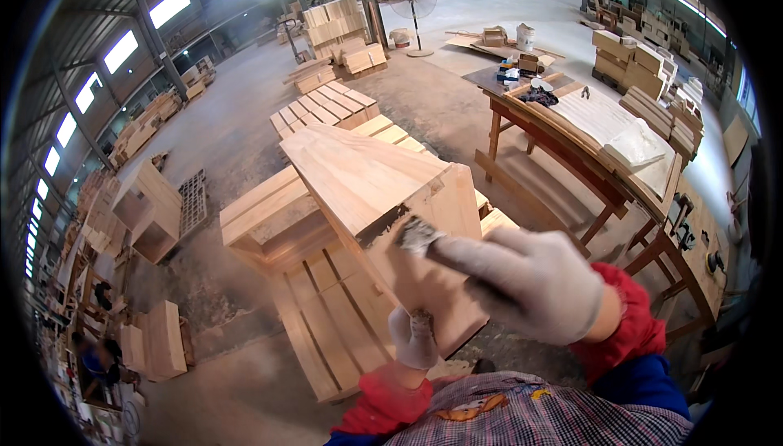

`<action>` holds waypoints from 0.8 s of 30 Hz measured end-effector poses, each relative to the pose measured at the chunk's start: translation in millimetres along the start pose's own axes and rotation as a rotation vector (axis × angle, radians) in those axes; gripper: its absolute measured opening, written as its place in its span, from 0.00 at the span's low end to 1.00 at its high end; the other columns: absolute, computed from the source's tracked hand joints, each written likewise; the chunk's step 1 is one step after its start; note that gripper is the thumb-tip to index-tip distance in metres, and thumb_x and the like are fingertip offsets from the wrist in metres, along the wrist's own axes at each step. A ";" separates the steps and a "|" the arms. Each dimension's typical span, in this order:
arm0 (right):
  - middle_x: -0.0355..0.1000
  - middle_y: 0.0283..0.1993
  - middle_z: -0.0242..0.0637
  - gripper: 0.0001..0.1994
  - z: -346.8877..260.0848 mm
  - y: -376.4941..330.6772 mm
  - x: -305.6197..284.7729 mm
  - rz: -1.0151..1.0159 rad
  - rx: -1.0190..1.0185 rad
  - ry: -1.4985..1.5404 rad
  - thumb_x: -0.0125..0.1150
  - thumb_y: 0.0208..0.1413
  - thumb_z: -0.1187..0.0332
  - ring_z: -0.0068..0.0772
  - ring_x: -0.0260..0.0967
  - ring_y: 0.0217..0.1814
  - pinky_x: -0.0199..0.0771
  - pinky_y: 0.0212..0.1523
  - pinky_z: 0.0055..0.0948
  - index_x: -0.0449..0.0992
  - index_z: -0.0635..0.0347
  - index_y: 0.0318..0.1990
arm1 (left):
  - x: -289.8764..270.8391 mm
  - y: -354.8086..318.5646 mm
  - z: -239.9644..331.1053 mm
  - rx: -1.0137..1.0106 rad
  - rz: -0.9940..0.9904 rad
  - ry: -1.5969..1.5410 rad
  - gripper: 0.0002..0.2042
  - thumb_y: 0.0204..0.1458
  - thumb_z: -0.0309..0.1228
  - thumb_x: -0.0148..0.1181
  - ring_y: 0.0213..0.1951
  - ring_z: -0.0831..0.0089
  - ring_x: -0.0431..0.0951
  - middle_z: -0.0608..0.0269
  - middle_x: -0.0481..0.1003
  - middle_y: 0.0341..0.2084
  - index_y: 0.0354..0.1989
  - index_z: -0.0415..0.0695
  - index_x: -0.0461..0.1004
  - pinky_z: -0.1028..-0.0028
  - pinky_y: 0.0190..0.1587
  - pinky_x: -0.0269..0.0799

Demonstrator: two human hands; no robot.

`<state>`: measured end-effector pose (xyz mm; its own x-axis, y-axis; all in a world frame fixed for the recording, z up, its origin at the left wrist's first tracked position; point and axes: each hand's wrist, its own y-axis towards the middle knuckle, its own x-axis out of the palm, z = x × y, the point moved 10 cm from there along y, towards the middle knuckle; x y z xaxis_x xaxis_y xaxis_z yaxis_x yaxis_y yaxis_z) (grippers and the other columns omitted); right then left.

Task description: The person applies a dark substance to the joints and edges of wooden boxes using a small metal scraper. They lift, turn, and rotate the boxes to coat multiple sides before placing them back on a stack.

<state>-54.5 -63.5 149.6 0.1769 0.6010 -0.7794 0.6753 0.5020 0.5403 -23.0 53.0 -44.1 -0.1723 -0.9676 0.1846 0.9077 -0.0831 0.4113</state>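
A pale wooden box [367,173] with a wide grained board on top leans toward me across other wooden pieces. My left hand [414,344], in a white glove with a darkened thumb tip, grips the box's near lower edge. My right hand [534,279], gloved too and slightly blurred, is at the box's near face. Its fingers are bent, and a grey, ragged tip points at a dark rough strip [383,223] along the top board's edge. Whether that tip is worn glove or a small held piece, I cannot tell. Shadow hides the underside of this hand.
Slatted wooden pieces [334,315] lie beneath the box, with an open wooden frame [265,226] on its left. To the right stands a workbench [563,136] bearing tools and cloth. A pedestal fan [414,26] and stacked timber [336,26] are farther back. Another open box [151,209] rests on the left floor.
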 end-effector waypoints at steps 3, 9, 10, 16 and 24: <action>0.70 0.29 0.40 0.23 -9.4 0.8 18.3 0.099 -0.010 0.143 0.62 0.48 0.73 0.43 0.72 0.24 0.71 0.23 0.35 0.71 0.61 0.55 | -1.1 -0.5 -3.2 -0.022 0.012 -0.002 0.36 0.60 0.58 0.42 0.36 0.78 0.75 0.61 0.76 0.35 0.53 0.29 0.67 0.78 0.36 0.69; 0.70 0.30 0.41 0.24 -6.0 -8.3 42.5 0.214 0.013 0.195 0.63 0.47 0.76 0.45 0.71 0.24 0.72 0.23 0.34 0.70 0.62 0.55 | 4.2 3.6 12.0 0.036 0.084 0.092 0.35 0.60 0.59 0.42 0.33 0.78 0.75 0.62 0.77 0.32 0.50 0.31 0.68 0.77 0.35 0.70; 0.70 0.30 0.41 0.24 -5.2 -8.4 37.8 0.246 -0.007 0.219 0.63 0.47 0.76 0.45 0.72 0.25 0.73 0.23 0.34 0.70 0.63 0.54 | 2.9 3.2 7.1 0.021 0.065 0.070 0.35 0.60 0.59 0.42 0.35 0.77 0.75 0.61 0.77 0.33 0.51 0.31 0.68 0.77 0.36 0.71; 0.70 0.32 0.40 0.23 6.0 -9.3 44.3 0.253 0.030 0.212 0.62 0.48 0.74 0.43 0.72 0.28 0.73 0.26 0.34 0.70 0.60 0.54 | -1.8 1.3 0.4 0.006 0.028 -0.052 0.36 0.60 0.59 0.42 0.43 0.73 0.76 0.58 0.76 0.41 0.53 0.30 0.67 0.76 0.44 0.71; 0.69 0.32 0.39 0.23 16.7 -7.1 39.9 0.295 0.030 0.245 0.62 0.48 0.74 0.46 0.71 0.29 0.72 0.26 0.35 0.70 0.57 0.55 | 2.4 4.4 13.3 0.061 0.049 -0.081 0.35 0.61 0.56 0.42 0.42 0.71 0.76 0.58 0.77 0.41 0.55 0.29 0.66 0.74 0.44 0.71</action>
<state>-40.3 -53.5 109.4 0.1926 0.8498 -0.4907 0.6422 0.2689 0.7178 -24.5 53.5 -30.0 -0.1609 -0.9476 0.2758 0.8914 -0.0195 0.4528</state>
